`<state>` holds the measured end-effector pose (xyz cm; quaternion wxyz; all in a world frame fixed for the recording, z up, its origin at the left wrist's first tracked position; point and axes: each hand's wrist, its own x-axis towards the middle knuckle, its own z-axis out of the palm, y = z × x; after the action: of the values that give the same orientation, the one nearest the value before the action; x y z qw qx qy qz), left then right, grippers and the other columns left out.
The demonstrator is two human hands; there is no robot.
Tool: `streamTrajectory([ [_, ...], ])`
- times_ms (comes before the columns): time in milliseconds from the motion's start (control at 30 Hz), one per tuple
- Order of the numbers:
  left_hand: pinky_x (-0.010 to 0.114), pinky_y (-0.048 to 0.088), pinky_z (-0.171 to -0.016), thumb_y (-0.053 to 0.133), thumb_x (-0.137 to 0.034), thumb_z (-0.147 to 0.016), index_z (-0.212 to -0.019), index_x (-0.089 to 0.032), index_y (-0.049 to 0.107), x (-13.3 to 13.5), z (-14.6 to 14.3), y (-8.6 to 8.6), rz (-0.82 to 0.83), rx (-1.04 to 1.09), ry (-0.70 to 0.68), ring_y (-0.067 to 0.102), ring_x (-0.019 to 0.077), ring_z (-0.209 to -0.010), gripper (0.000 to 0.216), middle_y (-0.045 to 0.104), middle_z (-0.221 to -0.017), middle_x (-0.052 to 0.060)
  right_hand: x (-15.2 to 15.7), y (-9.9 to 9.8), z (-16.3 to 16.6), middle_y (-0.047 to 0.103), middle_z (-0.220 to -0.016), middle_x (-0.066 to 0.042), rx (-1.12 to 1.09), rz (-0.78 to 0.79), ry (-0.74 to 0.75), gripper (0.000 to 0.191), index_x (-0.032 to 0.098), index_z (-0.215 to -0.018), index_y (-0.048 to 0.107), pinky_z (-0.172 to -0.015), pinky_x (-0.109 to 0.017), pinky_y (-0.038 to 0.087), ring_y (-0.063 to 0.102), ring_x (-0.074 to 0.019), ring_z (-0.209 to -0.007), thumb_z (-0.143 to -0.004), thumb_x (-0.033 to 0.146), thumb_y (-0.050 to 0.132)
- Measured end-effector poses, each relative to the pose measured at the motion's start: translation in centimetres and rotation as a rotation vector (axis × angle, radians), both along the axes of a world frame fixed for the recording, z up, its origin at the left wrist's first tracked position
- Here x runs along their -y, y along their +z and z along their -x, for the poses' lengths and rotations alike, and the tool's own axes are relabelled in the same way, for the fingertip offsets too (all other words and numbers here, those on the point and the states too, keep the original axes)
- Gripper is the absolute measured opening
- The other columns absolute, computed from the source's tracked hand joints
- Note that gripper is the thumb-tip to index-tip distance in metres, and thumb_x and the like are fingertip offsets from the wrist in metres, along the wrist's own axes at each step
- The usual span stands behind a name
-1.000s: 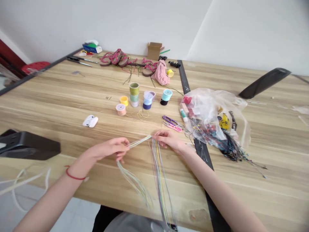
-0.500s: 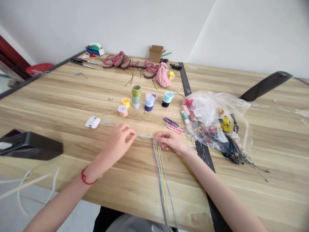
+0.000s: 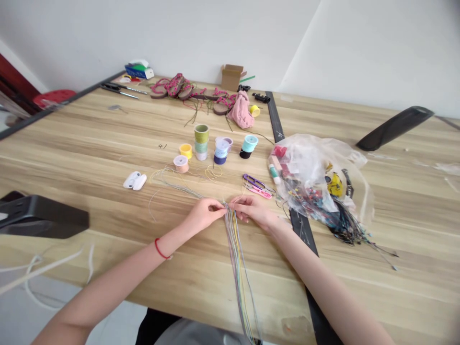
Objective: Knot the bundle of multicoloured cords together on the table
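A bundle of thin coloured cords [image 3: 237, 268] hangs from my fingertips over the table's front edge. My left hand [image 3: 206, 213] pinches the cords at their upper end, its fingertips close against those of my right hand [image 3: 251, 210], which grips the same spot from the other side. More thin threads [image 3: 183, 188] trail left from there across the wood. Just beyond my right hand lie purple thread snips [image 3: 253, 181] and pink snips [image 3: 259, 191]. Whatever knot sits between my fingers is too small to make out.
Thread spools [image 3: 201, 141] stand in small stacks beyond my hands. A clear plastic bag [image 3: 316, 167] of cords and oddments lies right of a black strip [image 3: 304, 235]. At left are a white earphone case [image 3: 135, 180] and a black box-shaped device [image 3: 46, 216]. Pink-corded items [image 3: 176, 88] lie at the back.
My left hand has moved right and slightly down, from over the threads at left to the cords beside my right hand. My right hand has stayed in place, still pinching.
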<state>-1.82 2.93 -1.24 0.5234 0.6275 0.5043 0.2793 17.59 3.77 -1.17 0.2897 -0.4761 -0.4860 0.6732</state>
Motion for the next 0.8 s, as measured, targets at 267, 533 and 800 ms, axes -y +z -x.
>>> streamTrajectory([
  [267,0.029,0.051,-0.074,0.067,-0.024,-0.081,-0.076,-0.017,0.074,0.19,0.28,0.24,0.019,0.022,0.002,0.068,0.0186,-0.079,0.011,0.076,-0.084,0.004,-0.01,0.09,0.06,0.055,-0.049,0.006,-0.007,0.004,-0.002,0.034,0.016,-0.078,0.070,-0.040,-0.021,0.027,0.044,-0.0060,-0.042,-0.065,0.046,0.081],
  [533,0.025,0.046,-0.059,0.065,-0.026,-0.082,-0.076,-0.017,0.073,0.33,0.37,0.77,0.022,0.020,0.014,0.062,0.0149,-0.064,0.013,0.070,-0.068,0.002,-0.07,0.04,-0.01,0.055,-0.048,0.006,0.005,-0.003,0.020,0.036,0.016,-0.080,0.071,-0.039,-0.020,0.028,0.044,-0.0060,-0.042,-0.065,0.048,0.081],
  [800,0.027,0.050,-0.067,0.066,-0.024,-0.082,-0.075,-0.017,0.072,0.25,0.16,0.63,0.000,0.026,0.026,0.065,0.0157,-0.072,0.012,0.073,-0.076,0.003,-0.08,0.08,0.04,0.054,-0.048,0.006,0.005,0.000,0.035,0.038,0.016,-0.080,0.071,-0.039,-0.020,0.028,0.043,-0.0055,-0.042,-0.064,0.049,0.082],
])
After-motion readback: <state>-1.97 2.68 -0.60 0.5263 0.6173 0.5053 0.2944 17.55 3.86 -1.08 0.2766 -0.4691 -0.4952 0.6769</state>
